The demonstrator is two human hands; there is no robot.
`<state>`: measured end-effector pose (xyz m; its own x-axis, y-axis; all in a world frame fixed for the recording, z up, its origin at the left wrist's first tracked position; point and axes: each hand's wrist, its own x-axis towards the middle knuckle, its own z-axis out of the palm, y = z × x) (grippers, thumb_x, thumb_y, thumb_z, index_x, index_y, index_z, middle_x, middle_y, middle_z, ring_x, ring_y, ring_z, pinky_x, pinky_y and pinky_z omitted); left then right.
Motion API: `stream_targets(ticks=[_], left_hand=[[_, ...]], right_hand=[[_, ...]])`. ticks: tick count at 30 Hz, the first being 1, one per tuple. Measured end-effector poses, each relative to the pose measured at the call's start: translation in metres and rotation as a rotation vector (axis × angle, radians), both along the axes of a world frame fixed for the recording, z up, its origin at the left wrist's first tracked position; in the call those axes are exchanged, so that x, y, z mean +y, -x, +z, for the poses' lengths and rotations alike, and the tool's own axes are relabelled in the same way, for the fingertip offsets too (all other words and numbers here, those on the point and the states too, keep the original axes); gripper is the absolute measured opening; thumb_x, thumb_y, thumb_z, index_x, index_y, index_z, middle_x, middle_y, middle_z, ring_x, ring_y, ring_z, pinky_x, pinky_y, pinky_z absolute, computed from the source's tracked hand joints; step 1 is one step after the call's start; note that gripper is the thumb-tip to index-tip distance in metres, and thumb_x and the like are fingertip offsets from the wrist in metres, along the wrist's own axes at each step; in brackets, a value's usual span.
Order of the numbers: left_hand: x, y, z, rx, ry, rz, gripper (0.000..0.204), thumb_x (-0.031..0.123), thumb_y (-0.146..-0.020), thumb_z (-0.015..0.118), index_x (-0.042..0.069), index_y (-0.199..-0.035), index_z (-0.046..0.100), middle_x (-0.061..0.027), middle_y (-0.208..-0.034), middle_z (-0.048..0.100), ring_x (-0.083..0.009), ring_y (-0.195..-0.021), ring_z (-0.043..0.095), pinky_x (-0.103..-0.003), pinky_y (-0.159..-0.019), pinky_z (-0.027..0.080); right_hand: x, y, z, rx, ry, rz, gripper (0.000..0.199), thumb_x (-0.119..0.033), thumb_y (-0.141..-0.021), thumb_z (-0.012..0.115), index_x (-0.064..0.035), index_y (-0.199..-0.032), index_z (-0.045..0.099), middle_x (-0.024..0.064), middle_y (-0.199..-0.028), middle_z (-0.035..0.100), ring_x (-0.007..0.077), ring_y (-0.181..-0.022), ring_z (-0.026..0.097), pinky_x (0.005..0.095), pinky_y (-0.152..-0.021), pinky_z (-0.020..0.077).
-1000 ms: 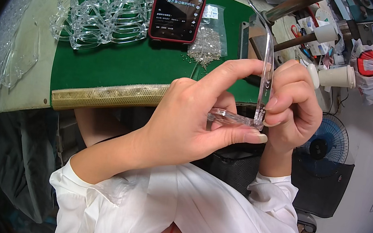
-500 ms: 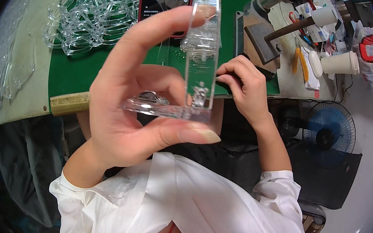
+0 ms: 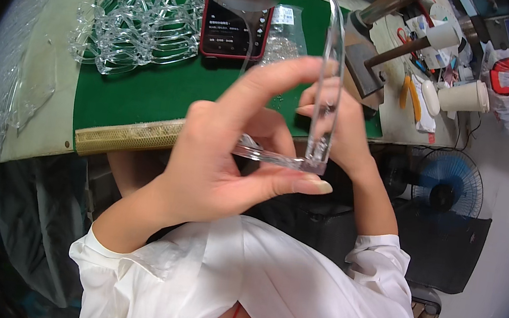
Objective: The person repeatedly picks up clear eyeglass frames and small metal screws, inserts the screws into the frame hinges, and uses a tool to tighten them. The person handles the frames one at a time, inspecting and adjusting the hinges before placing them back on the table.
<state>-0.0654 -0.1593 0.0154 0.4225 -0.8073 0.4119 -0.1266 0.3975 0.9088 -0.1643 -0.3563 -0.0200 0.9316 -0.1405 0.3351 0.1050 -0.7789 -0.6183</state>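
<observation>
My left hand [image 3: 210, 153] is raised above the near edge of the bench, its thumb and fingers closed on a clear plastic glasses frame [image 3: 323, 129]. One side of the frame stands up against the index finger; another part runs back toward the palm. Partly hidden behind it, my right hand [image 3: 350, 129] is by the right part of the green mat [image 3: 148, 92], fingertips drawn together. Whatever those fingertips may hold is too small to make out. A heap of clear glasses frames [image 3: 137, 27] lies on the mat's far left.
Beyond the hands are a red-cased phone [image 3: 234, 37] and a clear bag of small parts [image 3: 284, 48]. A gold perforated strip [image 3: 127, 136] lines the near edge. Right are a metal press [image 3: 367, 71], yellow-handled pliers [image 3: 412, 96], a white cup [image 3: 471, 95] and a fan [image 3: 448, 186].
My left hand and the glasses frame have moved right, and the frame has turned more edge-on. It now overlaps my right hand, which has shifted slightly. More of the gold strip shows.
</observation>
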Motion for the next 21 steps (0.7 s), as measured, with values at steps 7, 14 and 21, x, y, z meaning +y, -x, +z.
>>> stream_targets(ticks=[7, 14, 21], left_hand=[[-0.002, 0.005, 0.004, 0.025, -0.087, -0.081, 0.081, 0.003, -0.067, 0.080, -0.005, -0.136, 0.037, -0.0166, -0.131, 0.050, -0.0061, -0.066, 0.057, -0.020, -0.061, 0.047], [-0.004, 0.007, 0.003, -0.018, -0.080, -0.059, 0.077, 0.007, -0.068, 0.080, -0.002, -0.134, 0.041, -0.0019, -0.072, 0.062, -0.0060, -0.060, 0.055, -0.018, -0.059, 0.042], [-0.006, 0.007, 0.003, 0.007, -0.117, -0.069, 0.077, 0.013, -0.069, 0.082, 0.000, -0.134, 0.042, -0.0008, -0.063, 0.059, -0.0062, -0.060, 0.057, -0.019, -0.059, 0.043]], right_hand=[[0.011, -0.002, 0.094, -0.365, 0.132, 0.303, 0.026, -0.035, -0.074, 0.070, -0.0099, -0.072, 0.063, 0.0023, -0.078, 0.054, 0.0197, -0.075, 0.044, 0.0269, -0.065, 0.0352], [0.014, -0.006, 0.100, -0.327, 0.205, 0.322, 0.032, -0.043, -0.071, 0.067, -0.0106, -0.070, 0.064, 0.0016, -0.076, 0.056, 0.0194, -0.076, 0.044, 0.0281, -0.067, 0.0356], [0.011, -0.007, 0.098, -0.266, 0.101, 0.347, 0.029, -0.038, -0.069, 0.071, -0.0104, -0.071, 0.064, 0.0010, -0.077, 0.056, 0.0187, -0.078, 0.045, 0.0285, -0.069, 0.0344]])
